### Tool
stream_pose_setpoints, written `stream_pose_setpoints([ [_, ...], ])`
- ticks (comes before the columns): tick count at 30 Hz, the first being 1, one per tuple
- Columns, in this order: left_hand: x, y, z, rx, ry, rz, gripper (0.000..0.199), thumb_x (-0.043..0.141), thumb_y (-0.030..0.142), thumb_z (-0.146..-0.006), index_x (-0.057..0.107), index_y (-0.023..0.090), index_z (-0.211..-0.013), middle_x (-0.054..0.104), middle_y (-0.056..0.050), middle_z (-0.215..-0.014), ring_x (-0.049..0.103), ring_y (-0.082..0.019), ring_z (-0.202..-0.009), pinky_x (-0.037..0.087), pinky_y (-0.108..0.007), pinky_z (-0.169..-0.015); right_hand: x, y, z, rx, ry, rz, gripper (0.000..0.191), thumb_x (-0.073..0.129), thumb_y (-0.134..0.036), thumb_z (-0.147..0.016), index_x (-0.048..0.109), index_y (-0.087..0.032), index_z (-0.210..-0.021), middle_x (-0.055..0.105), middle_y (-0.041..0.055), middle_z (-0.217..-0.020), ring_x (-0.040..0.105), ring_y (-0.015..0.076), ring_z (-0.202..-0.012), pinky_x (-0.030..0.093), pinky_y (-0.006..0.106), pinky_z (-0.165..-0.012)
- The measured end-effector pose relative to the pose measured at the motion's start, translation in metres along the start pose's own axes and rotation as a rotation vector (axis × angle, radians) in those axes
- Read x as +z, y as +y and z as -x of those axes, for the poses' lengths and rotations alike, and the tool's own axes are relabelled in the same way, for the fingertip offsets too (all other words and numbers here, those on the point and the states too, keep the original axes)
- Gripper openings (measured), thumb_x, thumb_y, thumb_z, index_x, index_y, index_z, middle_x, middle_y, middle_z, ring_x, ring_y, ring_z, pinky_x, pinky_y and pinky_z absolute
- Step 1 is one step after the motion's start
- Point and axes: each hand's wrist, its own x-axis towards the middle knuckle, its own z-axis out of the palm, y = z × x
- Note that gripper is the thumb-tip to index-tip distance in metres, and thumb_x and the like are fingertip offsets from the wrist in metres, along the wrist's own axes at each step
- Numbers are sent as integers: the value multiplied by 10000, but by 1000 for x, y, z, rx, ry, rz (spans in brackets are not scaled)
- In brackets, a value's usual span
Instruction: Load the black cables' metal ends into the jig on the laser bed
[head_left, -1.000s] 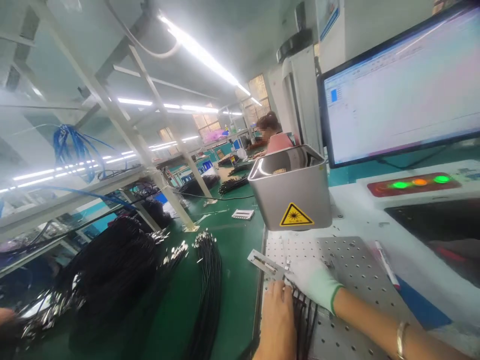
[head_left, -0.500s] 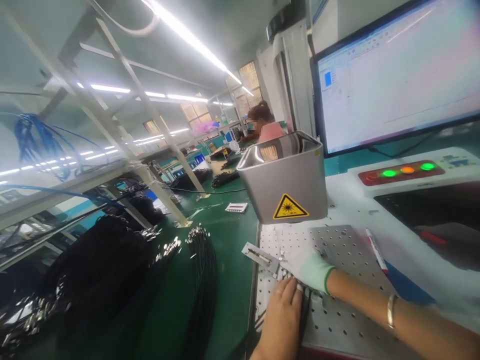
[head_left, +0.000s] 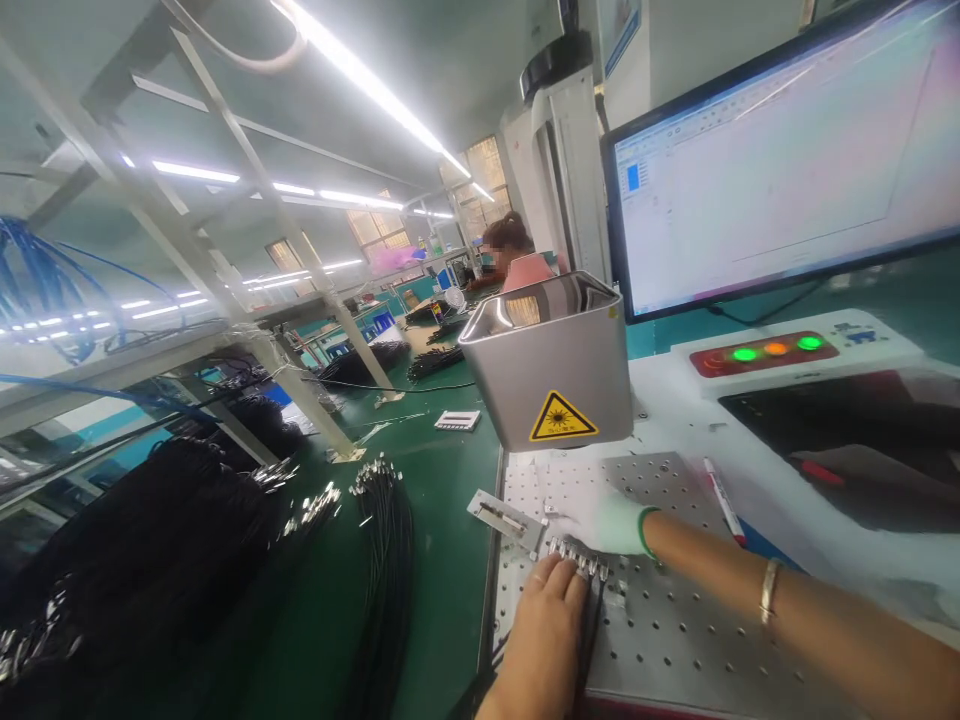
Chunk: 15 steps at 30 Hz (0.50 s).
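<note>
My bare left hand (head_left: 546, 625) lies closed over a bundle of black cables (head_left: 592, 630) on the perforated metal plate (head_left: 675, 625). Their silvery connectors (head_left: 581, 556) stick out in a row beyond my fingertips. My right hand (head_left: 611, 520), in a white glove with a green cuff, is just past these connectors. Its fingers are drawn together near the slotted metal fixture (head_left: 504, 522); what they pinch is too pale and blurred to make out. Above both hands hangs the silver laser head (head_left: 555, 380) with a yellow warning triangle.
Another cable bundle (head_left: 386, 560) and a large black cable pile (head_left: 180, 560) lie on the green table (head_left: 446, 560) to the left. A marker pen (head_left: 724, 500) rests right of the plate. Behind are a monitor (head_left: 780, 170), a lit button panel (head_left: 765, 352) and a seated person (head_left: 517, 255).
The view has shifted slightly, moving the scene left. My right hand has drawn a little away from my left, and more of the connector row shows. My left hand keeps its hold.
</note>
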Motion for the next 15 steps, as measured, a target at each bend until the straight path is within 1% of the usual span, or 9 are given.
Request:
stream_pose_setpoints([
  [3, -1, 2, 0, 9, -12, -5, 350, 447, 26, -845, 587, 111, -1154, 630, -95, -1235, 528, -239, -1229, 398, -346, -1099, 1, -2, -2, -19, -39, 13, 332, 546, -438, -943, 580, -196, -1168, 561, 81, -1212, 565, 205, -1032, 501, 422, -901],
  [5, 0, 1, 0, 4, -2, -17, 323, 441, 39, -854, 595, 109, -1129, 637, -95, -1223, 535, -246, -1215, 402, -376, -1100, 0, -6, -6, -23, -65, 25, 348, 557, -448, -935, 592, -164, -1135, 594, 74, -1143, 579, 207, -1007, 495, 431, -894],
  [7, 2, -1, 1, -3, 19, -21, 315, 439, 58, -860, 596, 125, -1125, 639, -85, -1224, 530, -261, -1218, 408, -423, -1096, -1, -11, -8, -25, -87, 38, 301, 542, -416, -945, 622, -153, -1066, 632, 71, -1061, 595, 207, -982, 484, 411, -883],
  [9, 3, -2, 2, 2, 35, -10, 331, 430, 61, -857, 594, 146, -1132, 634, -76, -1238, 509, -267, -1243, 407, -443, -1097, -1, -16, -8, -13, -102, 50, 253, 488, -355, -964, 652, -167, -1004, 664, 79, -1004, 613, 216, -954, 476, 384, -847],
  [12, 4, -4, 2, 38, 35, 26, 384, 396, 30, -837, 585, 156, -1146, 632, -79, -1239, 497, -233, -1264, 377, -413, -1124, 0, -22, -8, 47, -134, 73, 281, 434, -314, -965, 679, -178, -981, 691, 99, -945, 649, 260, -877, 481, 388, -754],
  [15, 4, -6, 1, 50, 32, 80, 393, 389, 19, -827, 584, 145, -1144, 638, -98, -1221, 499, -211, -1267, 363, -392, -1134, 3, -25, -11, 81, -173, 91, 262, 446, -270, -948, 686, -169, -985, 694, 120, -953, 664, 277, -856, 490, 387, -709],
])
